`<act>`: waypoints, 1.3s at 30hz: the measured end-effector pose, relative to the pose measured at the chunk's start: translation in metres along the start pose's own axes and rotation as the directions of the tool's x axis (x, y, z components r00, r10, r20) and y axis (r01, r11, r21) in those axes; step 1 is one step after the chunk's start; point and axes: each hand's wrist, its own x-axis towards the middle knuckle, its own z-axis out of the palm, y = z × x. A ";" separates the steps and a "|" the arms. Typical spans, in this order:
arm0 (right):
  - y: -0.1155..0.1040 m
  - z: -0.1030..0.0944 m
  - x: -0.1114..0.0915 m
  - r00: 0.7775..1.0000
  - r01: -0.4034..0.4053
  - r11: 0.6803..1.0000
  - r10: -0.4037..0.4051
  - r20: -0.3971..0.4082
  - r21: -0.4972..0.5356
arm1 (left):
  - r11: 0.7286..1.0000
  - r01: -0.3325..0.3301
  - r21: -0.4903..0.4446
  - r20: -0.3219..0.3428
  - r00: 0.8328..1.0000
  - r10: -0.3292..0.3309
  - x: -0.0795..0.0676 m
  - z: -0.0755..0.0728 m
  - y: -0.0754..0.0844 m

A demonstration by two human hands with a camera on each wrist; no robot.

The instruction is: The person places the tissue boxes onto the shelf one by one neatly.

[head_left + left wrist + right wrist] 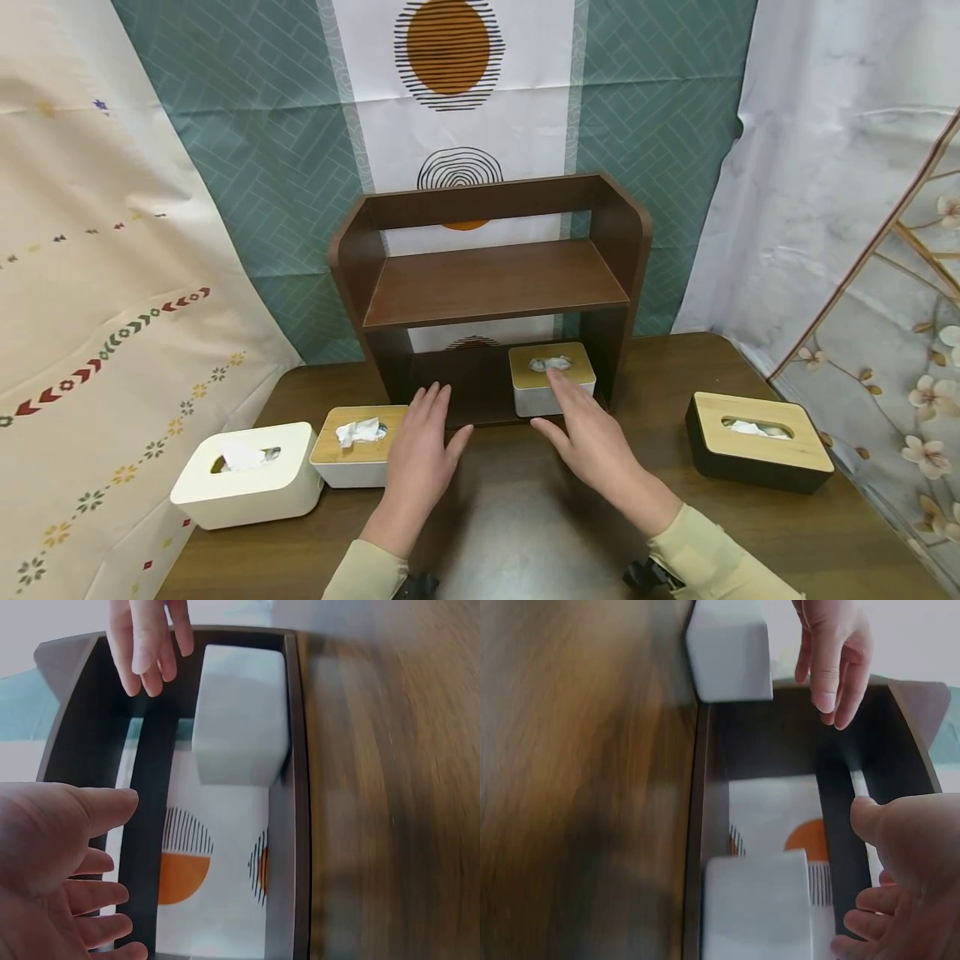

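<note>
While two hands (423, 454) hover, four tissue boxes (532, 398) rest.

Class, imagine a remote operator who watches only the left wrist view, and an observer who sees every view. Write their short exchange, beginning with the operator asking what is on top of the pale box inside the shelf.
Operator: I can't make out a lid on the pale box inside the shelf. What is on top?
Observer: A wood-coloured lid, with white tissue showing in its opening.
Operator: And outside the shelf, what is nearest the left hand?
Observer: Another wood-lidded box, which that hand partly hides in the head view; I can't tell whether they touch.
</note>
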 end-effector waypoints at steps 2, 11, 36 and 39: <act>-0.007 0.005 0.001 1.000 0.024 1.000 -0.024 0.003 -0.001 | 1.000 0.008 0.006 -0.014 1.000 -0.008 -0.005 -0.006 -0.005; -0.040 0.022 0.004 0.992 0.107 0.993 -0.110 0.067 0.042 | 0.996 0.078 0.033 -0.027 0.997 -0.077 -0.021 -0.027 -0.033; -0.117 0.084 0.009 0.929 0.264 0.964 -0.262 0.259 0.029 | 0.978 0.182 0.105 -0.128 0.977 -0.168 -0.055 -0.066 -0.106; -0.124 0.090 0.009 0.921 0.278 0.960 -0.273 0.277 0.024 | 0.970 0.217 0.108 -0.082 0.975 -0.208 -0.056 -0.067 -0.110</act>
